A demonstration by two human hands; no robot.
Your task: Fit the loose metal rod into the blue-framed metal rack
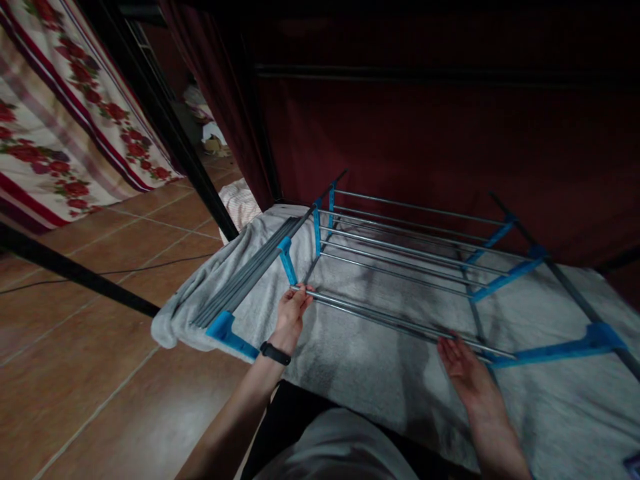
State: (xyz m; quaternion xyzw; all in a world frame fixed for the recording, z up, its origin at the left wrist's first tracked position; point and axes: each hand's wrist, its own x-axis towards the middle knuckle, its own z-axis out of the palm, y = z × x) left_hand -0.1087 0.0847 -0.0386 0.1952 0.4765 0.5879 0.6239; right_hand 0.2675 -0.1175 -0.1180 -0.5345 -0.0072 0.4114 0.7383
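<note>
A partly assembled rack of grey metal tubes [395,235] and blue plastic brackets lies on a grey blanket [360,373]. My left hand [291,315], with a black band on its wrist, pinches the left end of a metal tube [373,315] beside a blue bracket [287,260]. Further along the same tube, my right hand [469,375] has its palm up and its fingers curled against the tube from below. The tube's right end lies over another blue bracket [555,353]. A second tube runs close alongside it.
A bundle of loose grey tubes [250,273] lies at the blanket's left, near a blue bracket [225,329]. Black bed-frame bars [165,120] cross the left side. Beyond them are a tiled floor [90,340], a thin cable [150,265] and a floral curtain [80,113]. Dark red cloth [400,147] hangs behind.
</note>
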